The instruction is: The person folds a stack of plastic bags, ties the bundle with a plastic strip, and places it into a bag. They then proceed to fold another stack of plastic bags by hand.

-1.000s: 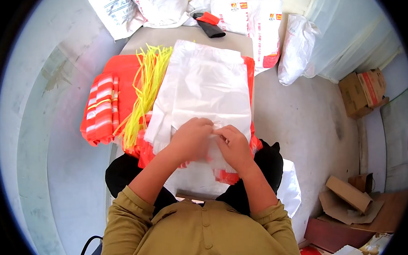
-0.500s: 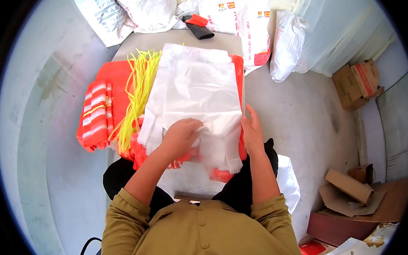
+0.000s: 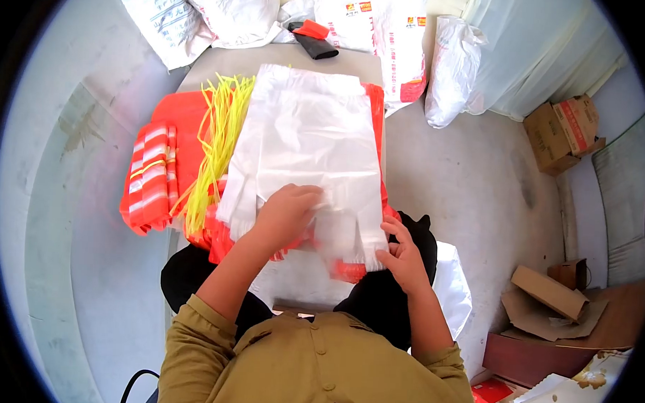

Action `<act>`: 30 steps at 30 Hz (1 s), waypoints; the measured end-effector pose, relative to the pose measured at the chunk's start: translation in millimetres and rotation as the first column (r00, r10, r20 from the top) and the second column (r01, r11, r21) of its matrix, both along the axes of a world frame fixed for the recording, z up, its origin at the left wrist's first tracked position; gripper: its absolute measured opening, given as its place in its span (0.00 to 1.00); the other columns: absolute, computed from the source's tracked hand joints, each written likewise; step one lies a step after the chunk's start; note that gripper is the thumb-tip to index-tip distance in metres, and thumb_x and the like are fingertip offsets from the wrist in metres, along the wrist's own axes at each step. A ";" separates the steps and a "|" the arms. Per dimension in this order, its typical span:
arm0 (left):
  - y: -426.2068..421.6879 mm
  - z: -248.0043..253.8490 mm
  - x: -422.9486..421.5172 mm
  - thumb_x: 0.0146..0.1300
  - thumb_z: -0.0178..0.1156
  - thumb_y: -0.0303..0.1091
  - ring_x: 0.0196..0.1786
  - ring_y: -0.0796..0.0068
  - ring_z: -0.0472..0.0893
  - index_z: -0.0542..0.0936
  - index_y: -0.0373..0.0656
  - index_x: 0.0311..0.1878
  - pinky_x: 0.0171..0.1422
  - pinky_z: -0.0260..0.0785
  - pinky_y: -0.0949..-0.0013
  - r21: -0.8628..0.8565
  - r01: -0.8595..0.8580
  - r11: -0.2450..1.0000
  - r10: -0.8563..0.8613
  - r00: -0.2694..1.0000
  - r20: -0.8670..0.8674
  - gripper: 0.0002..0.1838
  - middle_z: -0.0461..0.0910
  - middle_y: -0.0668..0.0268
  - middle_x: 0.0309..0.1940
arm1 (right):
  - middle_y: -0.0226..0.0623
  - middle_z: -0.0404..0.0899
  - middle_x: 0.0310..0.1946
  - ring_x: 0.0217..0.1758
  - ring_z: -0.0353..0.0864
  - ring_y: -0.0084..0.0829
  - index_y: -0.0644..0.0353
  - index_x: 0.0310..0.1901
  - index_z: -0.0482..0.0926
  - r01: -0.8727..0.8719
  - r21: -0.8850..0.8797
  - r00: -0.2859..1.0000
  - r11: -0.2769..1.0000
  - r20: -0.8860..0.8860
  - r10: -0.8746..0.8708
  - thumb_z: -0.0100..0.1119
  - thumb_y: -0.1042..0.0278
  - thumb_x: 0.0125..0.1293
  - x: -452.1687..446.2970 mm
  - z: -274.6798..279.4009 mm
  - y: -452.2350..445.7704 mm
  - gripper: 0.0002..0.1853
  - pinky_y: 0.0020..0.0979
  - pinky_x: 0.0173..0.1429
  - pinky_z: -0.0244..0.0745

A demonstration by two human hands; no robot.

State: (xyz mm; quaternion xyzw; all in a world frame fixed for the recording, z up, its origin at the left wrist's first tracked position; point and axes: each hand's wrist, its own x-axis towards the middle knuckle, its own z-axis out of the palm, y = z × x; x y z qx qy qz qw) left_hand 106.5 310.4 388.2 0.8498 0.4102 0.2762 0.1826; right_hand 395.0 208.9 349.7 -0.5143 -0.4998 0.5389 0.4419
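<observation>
A stack of white, thin plastic bags [image 3: 311, 130] with handle strips lies over red plastic bags [image 3: 377, 118] in front of me. My left hand [image 3: 288, 213] is at the near middle of the top white bag, its fingers closed together on the plastic; the thumb is mostly hidden. At the near right corner, my right hand [image 3: 404, 260] has its thumb touching the edge of a handle strip, with the fingers spread apart. Left of the stack lies a bunch of yellow ties [image 3: 221, 141]. A folded red-and-white bundle [image 3: 152, 168], bound with a yellow tie, rests beside it.
Full white sacks [image 3: 233, 13] stand behind the work surface [image 3: 221, 63]. A black and red object [image 3: 315, 41] lies at its back edge. Cardboard boxes [image 3: 563, 135] are on the floor to the right, with opened cardboard [image 3: 550, 302] nearer me.
My right hand has moved down along the stack's right edge, from beside its middle to the near right corner. My left hand has stayed in nearly the same spot.
</observation>
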 end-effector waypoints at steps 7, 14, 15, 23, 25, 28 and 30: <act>3.1 -12.3 -4.6 0.41 0.70 0.27 0.48 0.54 0.81 0.81 0.41 0.40 0.52 0.77 0.58 0.145 0.104 0.984 -0.081 0.985 -0.153 0.18 0.82 0.62 0.58 | 0.34 0.69 0.65 0.55 0.78 0.24 0.64 0.57 0.77 -0.043 0.248 0.973 0.968 0.229 -0.015 0.57 0.85 0.61 -15.2 32.9 36.8 0.21 0.25 0.56 0.73; -1.8 -8.4 -3.6 0.48 0.67 0.27 0.50 0.57 0.82 0.80 0.46 0.37 0.54 0.76 0.58 0.171 0.092 0.981 -0.071 0.990 -0.123 0.12 0.82 0.64 0.58 | 0.28 0.80 0.40 0.41 0.77 0.20 0.62 0.55 0.80 -0.241 0.092 0.895 0.966 0.407 0.185 0.57 0.70 0.70 -67.8 64.2 117.6 0.14 0.25 0.47 0.73; -2.8 -9.4 -4.4 0.47 0.68 0.27 0.50 0.57 0.81 0.80 0.47 0.38 0.55 0.75 0.58 0.164 0.087 0.983 -0.071 0.992 -0.103 0.12 0.82 0.64 0.59 | 0.28 0.80 0.39 0.40 0.77 0.20 0.62 0.55 0.80 -0.259 0.050 0.892 0.965 0.396 0.219 0.56 0.68 0.72 -72.5 63.8 123.1 0.14 0.25 0.46 0.74; -7.2 -8.4 -7.4 0.46 0.69 0.28 0.54 0.56 0.81 0.84 0.50 0.41 0.60 0.73 0.56 0.139 0.076 0.987 -0.069 0.996 -0.056 0.15 0.80 0.61 0.58 | 0.32 0.80 0.42 0.39 0.79 0.21 0.63 0.61 0.76 -0.262 -0.037 0.964 0.964 0.045 0.263 0.50 0.68 0.76 -78.6 44.8 129.2 0.16 0.25 0.46 0.76; -7.6 -9.5 -8.0 0.46 0.70 0.28 0.55 0.55 0.81 0.85 0.52 0.42 0.60 0.73 0.56 0.168 0.062 0.984 -0.055 0.998 -0.042 0.17 0.80 0.60 0.57 | 0.33 0.80 0.42 0.40 0.80 0.22 0.63 0.61 0.76 -0.284 0.020 0.950 0.959 0.142 0.278 0.52 0.70 0.74 -80.3 41.8 129.1 0.17 0.26 0.46 0.77; -8.5 -6.5 -7.6 0.45 0.70 0.28 0.56 0.54 0.81 0.86 0.52 0.42 0.61 0.72 0.55 0.128 0.057 0.990 -0.055 0.998 -0.018 0.17 0.80 0.59 0.57 | 0.35 0.81 0.41 0.41 0.81 0.25 0.62 0.60 0.77 -0.289 0.097 0.919 0.953 0.309 0.247 0.55 0.72 0.70 -89.6 45.9 127.3 0.18 0.28 0.46 0.77; -7.2 -7.2 -9.0 0.45 0.70 0.27 0.56 0.54 0.81 0.87 0.52 0.42 0.60 0.74 0.56 0.078 0.058 0.995 -0.055 0.998 -0.034 0.17 0.79 0.58 0.58 | 0.37 0.82 0.41 0.41 0.82 0.28 0.61 0.60 0.77 -0.306 0.177 0.883 0.936 0.420 0.210 0.57 0.73 0.67 -94.2 45.9 128.3 0.20 0.29 0.47 0.77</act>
